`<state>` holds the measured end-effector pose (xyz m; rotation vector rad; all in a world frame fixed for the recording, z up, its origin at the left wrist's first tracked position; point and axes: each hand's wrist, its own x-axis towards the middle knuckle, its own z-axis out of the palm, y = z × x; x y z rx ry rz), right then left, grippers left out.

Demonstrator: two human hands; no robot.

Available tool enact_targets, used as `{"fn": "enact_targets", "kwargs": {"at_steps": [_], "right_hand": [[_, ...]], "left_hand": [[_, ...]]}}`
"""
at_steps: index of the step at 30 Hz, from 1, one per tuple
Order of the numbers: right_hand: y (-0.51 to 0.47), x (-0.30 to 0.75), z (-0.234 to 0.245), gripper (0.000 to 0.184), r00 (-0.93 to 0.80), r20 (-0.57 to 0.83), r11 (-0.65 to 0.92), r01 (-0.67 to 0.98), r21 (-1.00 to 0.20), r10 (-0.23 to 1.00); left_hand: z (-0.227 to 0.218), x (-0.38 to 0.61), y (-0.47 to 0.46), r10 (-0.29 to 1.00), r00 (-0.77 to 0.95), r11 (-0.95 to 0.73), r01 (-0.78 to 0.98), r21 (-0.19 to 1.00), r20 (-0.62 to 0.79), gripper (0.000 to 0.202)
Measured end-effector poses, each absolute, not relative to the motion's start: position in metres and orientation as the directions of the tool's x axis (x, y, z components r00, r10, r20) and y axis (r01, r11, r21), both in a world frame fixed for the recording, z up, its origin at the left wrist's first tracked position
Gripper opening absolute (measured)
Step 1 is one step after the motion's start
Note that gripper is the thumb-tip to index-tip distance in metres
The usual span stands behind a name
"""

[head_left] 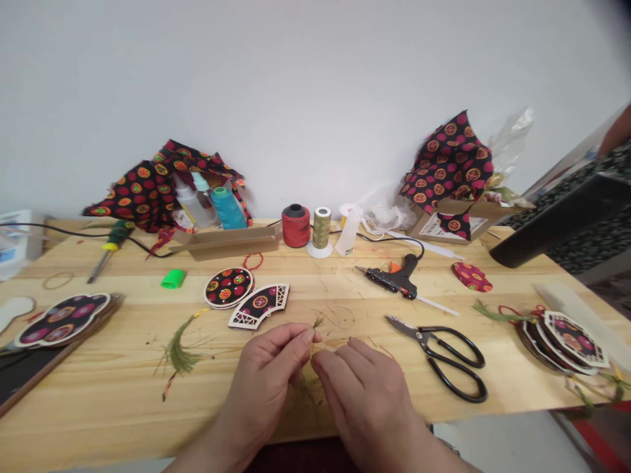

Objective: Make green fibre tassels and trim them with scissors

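My left hand [276,361] pinches a small bundle of green thread [318,321], whose frayed tip sticks up past the thumb. Close against it, my right hand [362,387] is closed, and a fine yellowish strand [311,351] runs between the fingers of both hands. More green fibres hang below, partly hidden by the hands. Just beyond them lies a fan-shaped ornament [260,306] with patterned fabric and a pale cut-out frame. A round ornament [229,287] touches it, with a green tassel [182,348] on its near side. Black-handled scissors [436,355] lie open to the right.
A black glue gun [394,277] rests beyond the scissors. Red [296,226] and olive [322,230] thread spools stand at the back. Stacked ornaments [566,341] lie at right, a dark board [29,374] at left. A screwdriver [108,248] and a green cap [173,278] sit back left.
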<state>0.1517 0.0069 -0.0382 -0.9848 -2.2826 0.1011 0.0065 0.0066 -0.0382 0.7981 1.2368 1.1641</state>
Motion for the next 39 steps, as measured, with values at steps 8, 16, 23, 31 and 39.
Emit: {"fn": "enact_targets", "kwargs": {"at_steps": [8,16,23,31,39], "right_hand": [[0.012,0.161,-0.018,0.012,-0.71,0.442,0.806,0.589,-0.052,0.548],[0.038,0.171,0.008,0.013,-0.687,0.337,0.757,0.508,-0.411,0.644],[0.049,0.171,-0.01,0.011,-0.53,0.223,0.45,0.348,-0.823,0.818],[0.033,0.169,-0.018,0.013,-0.487,0.287,0.507,0.412,-0.757,0.825],[0.025,0.172,-0.02,0.017,-0.496,0.274,0.537,0.534,-0.653,0.824]], "left_hand": [[-0.029,0.001,0.013,0.992,0.031,0.119,0.082,0.989,-0.122,0.017],[-0.034,-0.004,0.011,0.949,0.314,0.008,0.1,0.995,-0.04,0.02],[-0.038,-0.006,0.008,0.993,0.121,0.006,0.052,0.999,-0.012,0.016],[-0.038,-0.004,0.007,0.991,-0.011,-0.128,0.179,0.975,0.132,0.016],[-0.038,-0.003,0.006,0.971,-0.041,-0.217,0.263,0.94,0.236,0.02]]}}
